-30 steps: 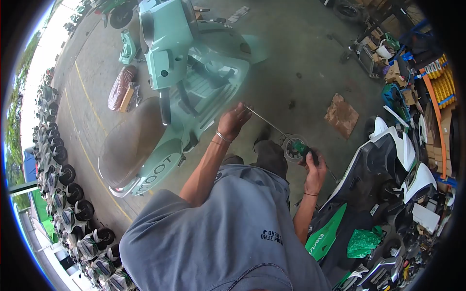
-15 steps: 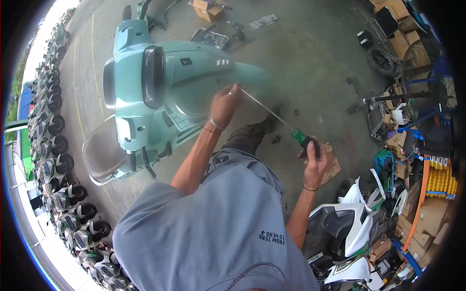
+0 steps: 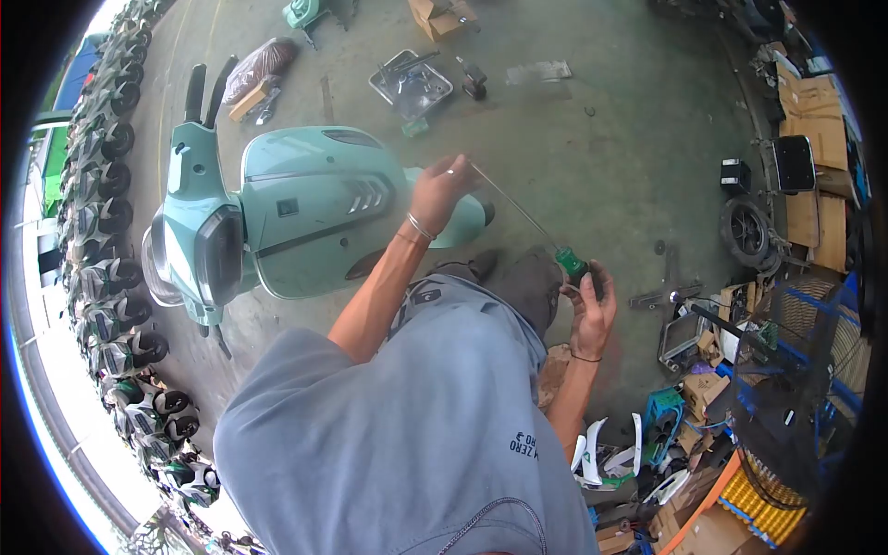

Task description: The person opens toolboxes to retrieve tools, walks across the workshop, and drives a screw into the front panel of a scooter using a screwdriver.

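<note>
A long screwdriver with a green and black handle spans the space between my two hands. My right hand is closed round its handle. The fingers of my left hand pinch the far tip of the metal shaft. A ring and a bracelet show on the left hand and wrist. Beyond my left hand stands a mint green scooter, its front and headlight toward the left. My left hand overlaps the scooter's edge in view; contact cannot be made out.
A metal tray of parts, a cardboard box and a wrapped bundle lie on the floor ahead. At right are a loose wheel, a large fan and boxes. Many scooters line the left side.
The view has turned and moved past the scooter, which now shows its front. The tray and bundle are in view ahead. Both hands keep hold of the screwdriver.
</note>
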`<state>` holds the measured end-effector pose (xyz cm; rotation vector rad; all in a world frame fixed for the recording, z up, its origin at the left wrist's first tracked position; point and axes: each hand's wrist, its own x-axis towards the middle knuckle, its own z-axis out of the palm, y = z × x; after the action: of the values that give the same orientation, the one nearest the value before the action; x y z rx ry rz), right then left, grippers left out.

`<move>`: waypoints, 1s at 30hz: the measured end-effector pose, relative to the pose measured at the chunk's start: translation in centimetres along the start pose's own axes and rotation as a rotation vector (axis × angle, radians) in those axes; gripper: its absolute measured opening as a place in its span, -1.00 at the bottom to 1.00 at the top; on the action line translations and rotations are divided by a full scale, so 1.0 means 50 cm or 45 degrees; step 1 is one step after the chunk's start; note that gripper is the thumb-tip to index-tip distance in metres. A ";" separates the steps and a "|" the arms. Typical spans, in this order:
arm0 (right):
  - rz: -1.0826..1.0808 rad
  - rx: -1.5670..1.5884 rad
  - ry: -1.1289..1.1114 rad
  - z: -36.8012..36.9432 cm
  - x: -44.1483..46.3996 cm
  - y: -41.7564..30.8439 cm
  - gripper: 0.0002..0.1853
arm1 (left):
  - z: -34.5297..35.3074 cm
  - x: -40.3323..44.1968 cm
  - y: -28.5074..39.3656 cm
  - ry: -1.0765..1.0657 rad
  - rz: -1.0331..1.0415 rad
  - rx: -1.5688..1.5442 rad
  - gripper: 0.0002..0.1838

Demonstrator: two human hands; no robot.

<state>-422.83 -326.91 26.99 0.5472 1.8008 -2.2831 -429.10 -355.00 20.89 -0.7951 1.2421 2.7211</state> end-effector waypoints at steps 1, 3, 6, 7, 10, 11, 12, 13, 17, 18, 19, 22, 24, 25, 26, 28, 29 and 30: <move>0.035 0.022 -0.033 -0.003 0.044 -0.014 -0.56 | 0.020 0.027 0.000 0.026 0.040 0.002 -0.63; 0.084 0.031 -0.105 -0.008 0.146 -0.035 -0.57 | 0.061 0.089 0.005 0.086 0.104 -0.011 -0.64; 0.160 0.101 -0.196 -0.017 0.281 -0.065 -0.61 | 0.118 0.158 0.007 0.183 0.185 -0.036 -0.67; 0.229 0.135 -0.231 -0.015 0.338 -0.086 -0.63 | 0.146 0.189 0.016 0.212 0.251 -0.048 -0.68; 0.292 0.147 -0.337 0.002 0.489 -0.151 -0.66 | 0.224 0.265 0.065 0.288 0.380 -0.073 -0.70; 0.318 0.155 -0.387 0.014 0.537 -0.169 -0.66 | 0.244 0.278 0.085 0.299 0.435 -0.035 -0.70; 0.371 0.149 -0.432 0.019 0.565 -0.184 -0.66 | 0.258 0.272 0.097 0.334 0.471 0.000 -0.70; 0.413 0.154 -0.470 0.048 0.596 -0.206 -0.67 | 0.267 0.276 0.115 0.393 0.519 -0.043 -0.72; 0.531 0.053 -0.697 0.169 0.721 -0.227 -0.68 | 0.235 0.300 0.172 0.650 0.696 -0.077 -0.76; 0.557 0.006 -0.754 0.205 0.744 -0.225 -0.68 | 0.219 0.309 0.184 0.693 0.732 -0.096 -0.76; 0.579 -0.041 -0.812 0.240 0.765 -0.223 -0.68 | 0.204 0.310 0.196 0.764 0.752 -0.120 -0.76; 0.598 -0.155 -0.971 0.372 0.832 -0.204 -0.67 | 0.132 0.341 0.232 0.931 0.774 -0.174 -0.75; 0.604 -0.217 -1.042 0.469 0.873 -0.188 -0.66 | 0.074 0.373 0.258 0.977 0.794 -0.316 -0.75; 0.590 -0.259 -1.090 0.520 0.890 -0.180 -0.65 | 0.045 0.388 0.275 0.990 0.808 -0.332 -0.75; 0.577 -0.274 -1.113 0.571 0.901 -0.173 -0.65 | 0.016 0.402 0.294 0.978 0.806 -0.407 -0.75; 0.585 -0.296 -1.202 0.692 0.925 -0.165 -0.63 | -0.051 0.440 0.356 0.977 0.842 -0.516 -0.75; 0.578 -0.308 -1.242 0.755 0.931 -0.163 -0.62 | -0.083 0.452 0.384 1.010 0.845 -0.561 -0.75; 0.588 -0.352 -1.292 0.815 0.940 -0.158 -0.62 | -0.110 0.455 0.401 1.057 0.843 -0.614 -0.76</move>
<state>-475.76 -360.34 23.63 -0.2213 1.2384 -1.4952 -451.38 -376.27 21.07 -2.0511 1.0478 3.4191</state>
